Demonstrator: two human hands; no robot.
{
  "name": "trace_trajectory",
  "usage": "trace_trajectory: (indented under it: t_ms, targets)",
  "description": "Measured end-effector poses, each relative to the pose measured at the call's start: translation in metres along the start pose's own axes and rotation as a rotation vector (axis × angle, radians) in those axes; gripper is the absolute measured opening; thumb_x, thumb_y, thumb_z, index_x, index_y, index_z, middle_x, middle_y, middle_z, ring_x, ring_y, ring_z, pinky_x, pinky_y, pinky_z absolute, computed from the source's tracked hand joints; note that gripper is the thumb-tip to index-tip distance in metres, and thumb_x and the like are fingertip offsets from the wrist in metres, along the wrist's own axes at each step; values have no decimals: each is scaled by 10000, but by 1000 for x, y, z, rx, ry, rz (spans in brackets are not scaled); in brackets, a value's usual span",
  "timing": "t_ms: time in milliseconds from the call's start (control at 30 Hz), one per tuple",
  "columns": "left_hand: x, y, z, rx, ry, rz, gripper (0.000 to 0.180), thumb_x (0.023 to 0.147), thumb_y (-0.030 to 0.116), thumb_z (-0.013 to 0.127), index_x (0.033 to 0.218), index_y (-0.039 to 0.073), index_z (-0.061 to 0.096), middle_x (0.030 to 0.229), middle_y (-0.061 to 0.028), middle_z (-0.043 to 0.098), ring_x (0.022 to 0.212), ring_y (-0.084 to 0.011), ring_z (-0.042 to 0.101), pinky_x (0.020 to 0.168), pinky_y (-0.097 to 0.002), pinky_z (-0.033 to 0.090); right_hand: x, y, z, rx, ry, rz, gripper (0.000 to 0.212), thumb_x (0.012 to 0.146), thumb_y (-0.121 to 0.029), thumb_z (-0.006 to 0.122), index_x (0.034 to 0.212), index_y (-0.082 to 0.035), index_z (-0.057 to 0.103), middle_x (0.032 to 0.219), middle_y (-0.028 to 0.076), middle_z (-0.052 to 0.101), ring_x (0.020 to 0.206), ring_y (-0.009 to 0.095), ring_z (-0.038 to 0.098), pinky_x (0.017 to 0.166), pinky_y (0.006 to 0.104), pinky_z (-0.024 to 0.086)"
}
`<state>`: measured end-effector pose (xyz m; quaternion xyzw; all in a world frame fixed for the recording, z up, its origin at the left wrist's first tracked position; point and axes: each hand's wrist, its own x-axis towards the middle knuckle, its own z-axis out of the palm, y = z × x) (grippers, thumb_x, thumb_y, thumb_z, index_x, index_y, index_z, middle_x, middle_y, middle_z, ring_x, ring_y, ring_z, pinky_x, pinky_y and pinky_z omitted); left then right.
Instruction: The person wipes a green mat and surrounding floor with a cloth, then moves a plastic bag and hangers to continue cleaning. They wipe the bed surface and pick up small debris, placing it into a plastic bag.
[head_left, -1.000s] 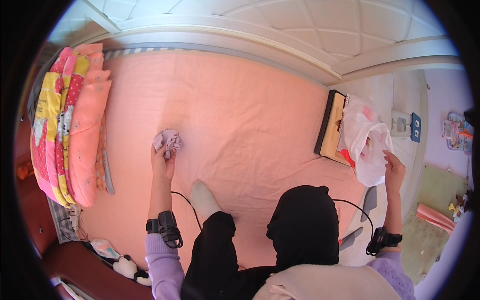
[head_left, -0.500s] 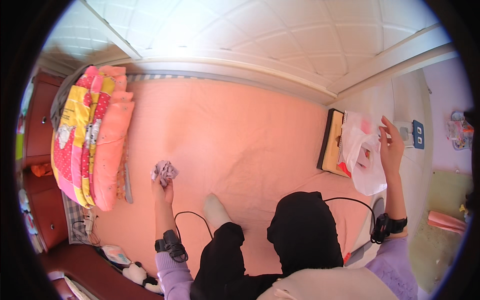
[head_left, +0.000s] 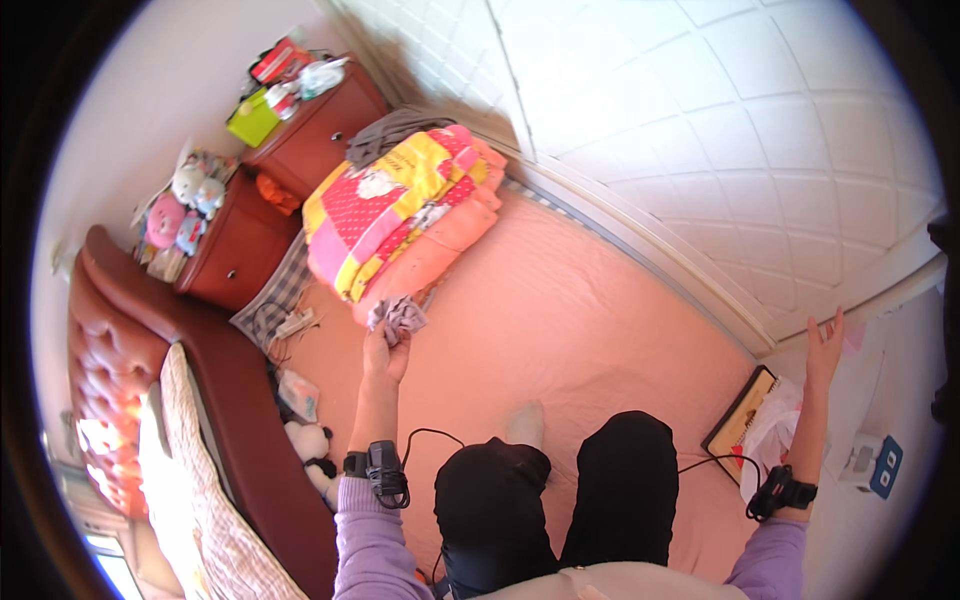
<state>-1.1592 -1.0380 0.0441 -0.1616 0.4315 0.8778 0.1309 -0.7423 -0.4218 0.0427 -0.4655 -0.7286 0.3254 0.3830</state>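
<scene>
A small crumpled lilac-grey cloth (head_left: 402, 318) is pinched in my left hand (head_left: 384, 362), held up in front of the folded quilt (head_left: 385, 215). The quilt is piled in red, yellow and pink with a peach underside. My right hand (head_left: 824, 350) is raised at the far right with its fingers apart and nothing in it. Below that hand, partly behind my forearm, lies a thin white plastic bag (head_left: 772, 432), against a dark-edged tan flat box (head_left: 738, 410). Each wrist wears a black strapped device with a cable.
I am on a bed with a peach sheet (head_left: 560, 330). Red-brown cabinets (head_left: 240, 245) with plush toys and a brown headboard (head_left: 125, 375) stand left. White panelled doors (head_left: 720, 120) line the far side. A black-and-white plush (head_left: 305, 440) lies by the headboard.
The view has swung left, bringing in the headboard and more of the cabinets. My right hand is now beyond the plastic bag with its fingers spread. The cloth stays in my left hand.
</scene>
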Motion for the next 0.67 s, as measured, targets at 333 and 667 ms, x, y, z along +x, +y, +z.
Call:
trace_trajectory:
  t_ms: [333, 667]
  targets:
    - [-104, -4, 179, 251, -426, -173, 304, 945, 25, 421, 1227, 92, 512, 1080, -77, 636, 919, -172, 638, 717, -294, 522, -67, -190, 55, 421, -681, -55, 516, 913, -79, 592, 1400, -31, 428, 1335, 164, 519, 1096, 203, 583, 909, 295, 476]
    - [-158, -114, 267, 208, -568, -444, 277, 973, 110, 442, 1239, 133, 516, 1066, -33, 625, 887, -118, 598, 675, -263, 473, -64, -407, -33, 579, -410, -1019, 673, 928, -388, 562, 1410, 37, 364, 1419, 196, 448, 1236, 304, 513, 969, 363, 450]
